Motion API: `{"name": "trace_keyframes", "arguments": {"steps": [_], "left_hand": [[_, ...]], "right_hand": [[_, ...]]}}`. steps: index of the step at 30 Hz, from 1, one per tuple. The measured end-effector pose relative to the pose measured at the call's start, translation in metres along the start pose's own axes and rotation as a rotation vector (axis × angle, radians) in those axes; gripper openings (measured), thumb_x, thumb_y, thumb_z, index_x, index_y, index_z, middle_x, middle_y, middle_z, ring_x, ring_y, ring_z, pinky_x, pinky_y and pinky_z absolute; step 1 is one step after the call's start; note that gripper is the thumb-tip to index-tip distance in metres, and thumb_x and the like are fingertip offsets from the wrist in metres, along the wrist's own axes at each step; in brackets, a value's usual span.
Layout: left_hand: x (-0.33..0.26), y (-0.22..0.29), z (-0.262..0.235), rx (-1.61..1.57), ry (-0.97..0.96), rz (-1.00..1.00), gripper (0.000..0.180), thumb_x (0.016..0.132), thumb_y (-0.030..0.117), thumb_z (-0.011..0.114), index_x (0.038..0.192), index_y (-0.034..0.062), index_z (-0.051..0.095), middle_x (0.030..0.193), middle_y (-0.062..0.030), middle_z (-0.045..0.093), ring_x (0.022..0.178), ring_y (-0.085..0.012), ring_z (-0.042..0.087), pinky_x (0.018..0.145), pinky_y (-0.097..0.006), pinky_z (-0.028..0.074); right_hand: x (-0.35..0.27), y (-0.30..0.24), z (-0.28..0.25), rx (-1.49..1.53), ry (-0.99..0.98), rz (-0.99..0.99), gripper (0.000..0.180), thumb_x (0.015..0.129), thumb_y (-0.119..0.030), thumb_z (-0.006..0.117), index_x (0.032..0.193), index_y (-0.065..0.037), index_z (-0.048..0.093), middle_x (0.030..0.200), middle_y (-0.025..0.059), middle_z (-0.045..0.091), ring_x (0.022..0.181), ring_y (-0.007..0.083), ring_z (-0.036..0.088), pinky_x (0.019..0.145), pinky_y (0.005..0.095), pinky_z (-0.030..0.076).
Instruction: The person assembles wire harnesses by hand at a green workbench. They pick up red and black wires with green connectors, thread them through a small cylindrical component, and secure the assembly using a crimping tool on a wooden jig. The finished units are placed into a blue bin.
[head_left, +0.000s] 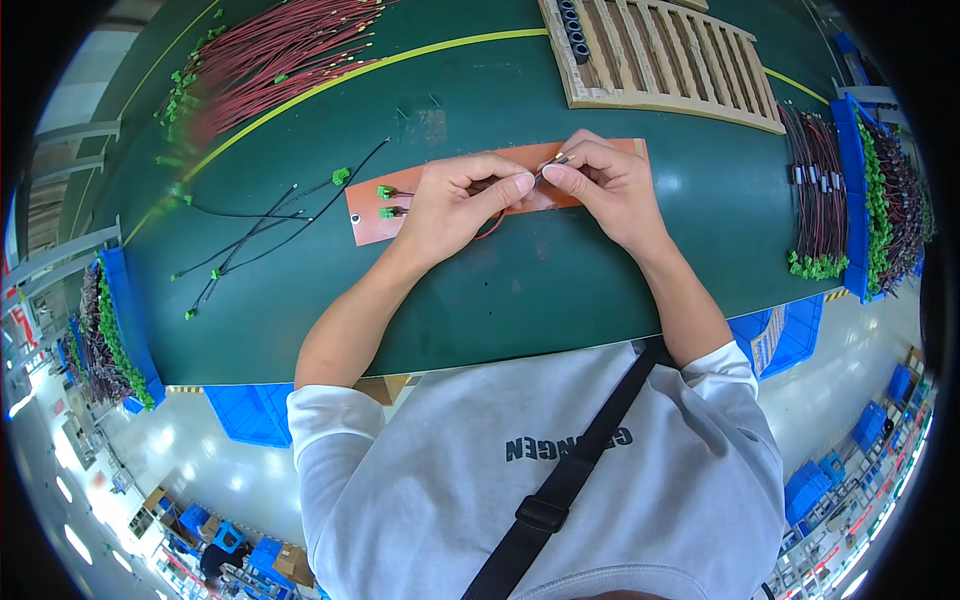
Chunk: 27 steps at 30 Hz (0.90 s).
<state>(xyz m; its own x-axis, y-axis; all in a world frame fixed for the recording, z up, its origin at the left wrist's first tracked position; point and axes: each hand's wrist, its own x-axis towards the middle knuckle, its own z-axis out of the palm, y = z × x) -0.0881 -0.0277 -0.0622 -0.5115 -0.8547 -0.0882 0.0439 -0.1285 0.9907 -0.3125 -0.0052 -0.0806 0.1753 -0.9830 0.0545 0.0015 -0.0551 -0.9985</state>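
Above an orange-brown board [372, 228] on the green table, both my hands come together with fingers pinched. My left hand [458, 205] grips thin dark wires [541, 178] between thumb and forefinger. Just beside it, my right hand [612, 190] pinches the same wires near their brass-coloured tips [562, 158]. Two green connectors [386, 192] rest on the board's left part, with leads running under my left hand. A red wire [490, 232] loops out below that hand. My fingers hide most of the wires' middle.
Left of the board lie several loose black wires [262, 225] with green connectors. Red wires [290, 50] spread at the far left. A slotted wooden rack [655, 95] stands far right, near bundled wires [818, 190] and a blue bin [856, 200]. Another blue bin [128, 320] hangs at the left edge.
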Motion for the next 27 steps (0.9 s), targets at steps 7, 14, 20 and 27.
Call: {"name": "trace_keyframes", "arguments": {"steps": [7,14,20,27], "left_hand": [[0.0005,0.0004,-0.0007,0.059,-0.004,-0.019,0.017,0.101,0.012,0.068,0.104,-0.0032,0.076,0.095,-0.0096,0.074,0.086,-0.0164,0.07,0.079,-0.03,0.057],[0.0001,0.005,-0.0007,0.007,-0.037,-0.066,0.019,0.102,0.016,0.067,0.104,-0.002,0.075,0.092,-0.0075,0.073,0.083,-0.0144,0.067,0.076,-0.029,0.054],[0.0011,0.0048,-0.0015,-0.014,-0.063,-0.065,0.019,0.102,0.017,0.067,0.102,-0.0016,0.073,0.09,-0.0062,0.071,0.082,-0.0134,0.066,0.075,-0.028,0.054],[0.0032,-0.0001,-0.0047,0.045,-0.039,-0.032,0.022,0.106,0.018,0.062,0.111,-0.0014,0.07,0.098,-0.0077,0.071,0.088,-0.0139,0.067,0.08,-0.029,0.056]], "right_hand": [[0.0,-0.0028,0.002,-0.021,-0.009,-0.01,0.013,0.095,-0.011,0.076,0.093,0.002,0.074,0.089,0.0001,0.061,0.075,0.0052,0.052,0.065,0.0216,0.041],[0.0017,-0.0022,0.0007,-0.019,-0.048,-0.028,0.008,0.093,-0.007,0.077,0.097,0.001,0.077,0.088,0.0008,0.063,0.076,0.0058,0.054,0.066,0.0218,0.043],[0.0019,-0.0025,0.0002,-0.06,-0.045,-0.038,0.009,0.093,-0.007,0.077,0.099,0.0,0.078,0.089,0.001,0.064,0.077,0.0056,0.055,0.067,0.0214,0.044],[0.0021,-0.0042,0.0029,-0.02,-0.036,0.019,0.014,0.095,-0.011,0.077,0.089,0.001,0.072,0.086,-0.0015,0.058,0.072,0.0029,0.05,0.062,0.0206,0.04]]}}
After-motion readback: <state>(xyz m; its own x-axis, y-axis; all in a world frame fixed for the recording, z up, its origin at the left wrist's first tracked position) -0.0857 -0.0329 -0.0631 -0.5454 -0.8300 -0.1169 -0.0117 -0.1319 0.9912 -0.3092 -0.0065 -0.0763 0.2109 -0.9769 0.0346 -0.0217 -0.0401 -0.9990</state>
